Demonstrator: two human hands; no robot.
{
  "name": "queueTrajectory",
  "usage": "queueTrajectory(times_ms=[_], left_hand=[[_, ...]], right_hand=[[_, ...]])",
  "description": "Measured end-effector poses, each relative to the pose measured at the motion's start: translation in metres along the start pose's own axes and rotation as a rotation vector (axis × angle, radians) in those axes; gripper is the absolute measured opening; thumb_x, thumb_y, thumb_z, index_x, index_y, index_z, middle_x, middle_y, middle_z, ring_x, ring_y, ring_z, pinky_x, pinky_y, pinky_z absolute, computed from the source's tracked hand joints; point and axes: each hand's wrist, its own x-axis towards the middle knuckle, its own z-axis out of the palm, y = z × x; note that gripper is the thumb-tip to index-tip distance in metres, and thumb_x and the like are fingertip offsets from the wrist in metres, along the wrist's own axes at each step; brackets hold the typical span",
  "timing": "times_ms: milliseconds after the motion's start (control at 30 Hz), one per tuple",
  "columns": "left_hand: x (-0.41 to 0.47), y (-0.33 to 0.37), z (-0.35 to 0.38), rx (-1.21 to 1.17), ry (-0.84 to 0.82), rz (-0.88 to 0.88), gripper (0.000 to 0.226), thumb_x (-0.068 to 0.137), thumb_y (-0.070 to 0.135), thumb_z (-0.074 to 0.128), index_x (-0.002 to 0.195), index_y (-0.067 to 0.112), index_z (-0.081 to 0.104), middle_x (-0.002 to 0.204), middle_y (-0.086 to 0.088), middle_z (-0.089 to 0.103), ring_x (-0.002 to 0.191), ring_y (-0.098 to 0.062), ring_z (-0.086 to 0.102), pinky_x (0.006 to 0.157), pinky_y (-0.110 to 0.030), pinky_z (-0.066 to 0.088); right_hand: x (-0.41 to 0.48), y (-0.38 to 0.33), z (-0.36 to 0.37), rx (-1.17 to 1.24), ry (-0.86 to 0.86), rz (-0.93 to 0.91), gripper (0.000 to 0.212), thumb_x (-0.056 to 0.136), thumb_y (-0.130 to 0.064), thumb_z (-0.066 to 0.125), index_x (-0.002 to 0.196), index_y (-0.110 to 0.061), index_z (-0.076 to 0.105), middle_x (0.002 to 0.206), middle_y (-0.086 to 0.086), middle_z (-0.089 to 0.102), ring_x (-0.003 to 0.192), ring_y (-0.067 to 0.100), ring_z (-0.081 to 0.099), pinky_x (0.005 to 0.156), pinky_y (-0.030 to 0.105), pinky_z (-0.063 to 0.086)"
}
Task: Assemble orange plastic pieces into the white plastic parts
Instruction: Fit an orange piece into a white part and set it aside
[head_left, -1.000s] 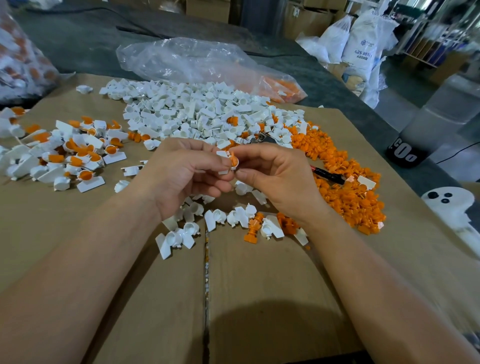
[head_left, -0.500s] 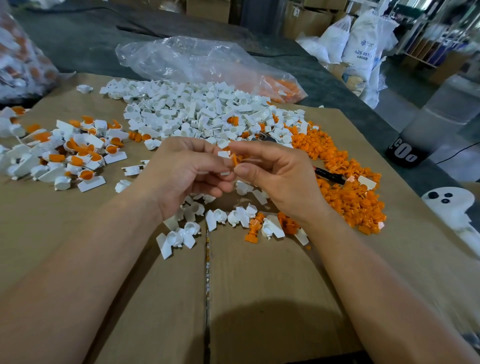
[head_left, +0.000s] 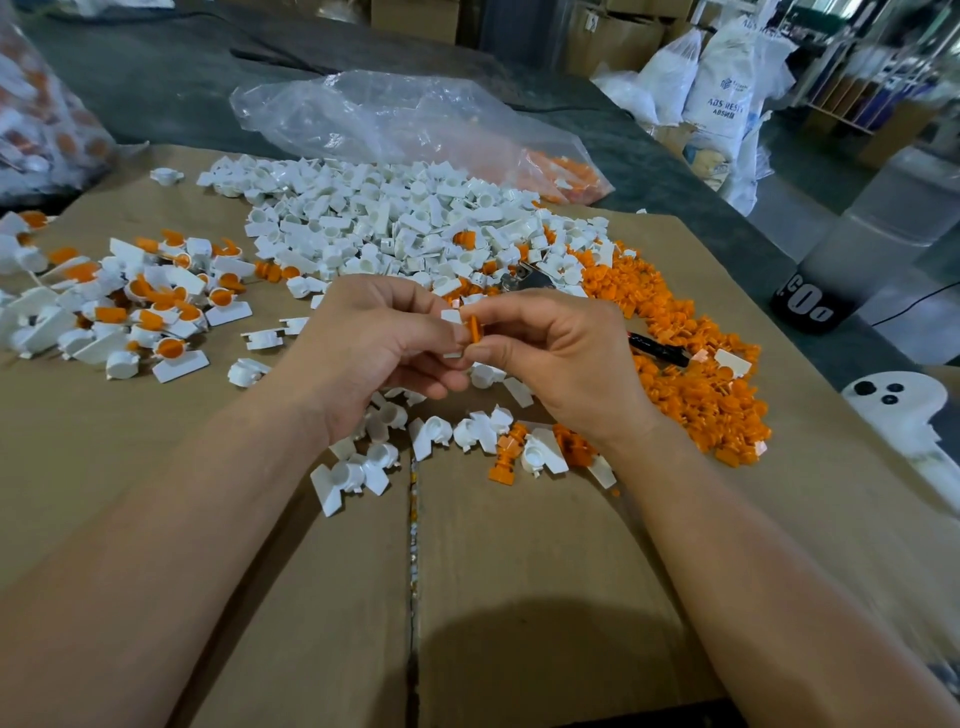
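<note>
One white part (head_left: 451, 317), small and blocky, is pinched in the left hand (head_left: 374, 353). One orange piece (head_left: 474, 329), its disc edge-on, is pinched in the right hand (head_left: 561, 358) and touches the white part. Loose white parts (head_left: 395, 223) are heaped far centre. Loose orange pieces (head_left: 691, 364) are heaped at right. Assembled units (head_left: 145, 306), white with orange inserts, lie scattered at left.
</note>
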Motion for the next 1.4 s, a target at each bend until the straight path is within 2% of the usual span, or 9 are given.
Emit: queueTrajectory(times_ms=[233, 333, 400, 533, 667, 900, 1400], left_hand=[[0.0000, 0.0004, -0.0014, 0.016, -0.011, 0.003, 0.011, 0.075, -0.006, 0.064, 0.068, 0.002, 0.059, 0.055, -0.012, 0.066, 0.045, -0.018, 0.063, 0.042, -0.019, 0.050], [-0.0007, 0.0018, -0.0015, 0.006, -0.018, 0.017, 0.009, 0.065, 0.001, 0.068, 0.068, 0.004, 0.060, 0.056, -0.011, 0.066, 0.046, -0.017, 0.064, 0.043, -0.020, 0.050], [-0.0013, 0.0023, -0.0012, -0.002, -0.017, 0.033, 0.016, 0.056, 0.011, 0.069, 0.068, 0.004, 0.060, 0.056, -0.010, 0.066, 0.047, -0.017, 0.064, 0.043, -0.020, 0.050], [-0.0013, 0.0022, -0.0009, 0.028, -0.010, 0.045, 0.008, 0.070, -0.001, 0.067, 0.069, 0.004, 0.061, 0.056, -0.009, 0.066, 0.047, -0.017, 0.064, 0.045, -0.020, 0.051], [-0.0020, 0.0025, -0.0008, 0.035, -0.006, 0.050, 0.007, 0.071, -0.001, 0.067, 0.070, 0.003, 0.061, 0.056, -0.010, 0.066, 0.047, -0.017, 0.064, 0.046, -0.021, 0.051], [-0.0016, 0.0024, -0.0016, 0.068, 0.031, 0.047, 0.012, 0.071, -0.007, 0.067, 0.065, 0.002, 0.062, 0.055, -0.010, 0.066, 0.047, -0.018, 0.064, 0.046, -0.021, 0.051], [-0.0024, 0.0033, -0.0003, 0.016, -0.003, -0.013, 0.012, 0.073, -0.007, 0.066, 0.065, 0.003, 0.063, 0.055, -0.011, 0.066, 0.044, -0.015, 0.062, 0.042, -0.019, 0.050]], right_hand=[[-0.0007, -0.0026, 0.0014, -0.029, -0.008, 0.002, 0.033, 0.074, -0.004, 0.068, 0.105, -0.015, 0.060, 0.087, -0.003, 0.065, 0.081, 0.014, 0.067, 0.075, 0.028, 0.056], [-0.0003, -0.0007, 0.0007, 0.057, -0.001, 0.102, 0.043, 0.072, 0.001, 0.070, 0.109, -0.016, 0.058, 0.090, -0.005, 0.065, 0.082, 0.008, 0.067, 0.078, 0.023, 0.055], [0.0003, -0.0001, 0.0005, 0.086, 0.003, 0.158, 0.049, 0.070, 0.003, 0.072, 0.110, -0.019, 0.056, 0.092, -0.008, 0.064, 0.081, 0.002, 0.066, 0.078, 0.019, 0.053], [0.0002, 0.0012, -0.0001, 0.144, -0.019, 0.182, 0.047, 0.069, 0.005, 0.071, 0.107, -0.020, 0.058, 0.088, -0.007, 0.066, 0.082, 0.003, 0.067, 0.078, 0.019, 0.053], [0.0001, 0.0018, 0.0001, 0.162, -0.021, 0.143, 0.049, 0.070, 0.007, 0.070, 0.109, -0.018, 0.057, 0.089, -0.007, 0.066, 0.082, 0.003, 0.067, 0.077, 0.019, 0.053], [-0.0010, 0.0034, 0.0007, 0.078, -0.008, 0.052, 0.039, 0.071, 0.003, 0.070, 0.106, -0.011, 0.062, 0.085, -0.003, 0.067, 0.080, 0.012, 0.067, 0.076, 0.026, 0.055], [-0.0009, -0.0001, -0.0005, -0.075, -0.014, -0.031, 0.035, 0.073, -0.004, 0.070, 0.105, -0.014, 0.061, 0.082, 0.005, 0.068, 0.076, 0.019, 0.067, 0.071, 0.036, 0.056]])
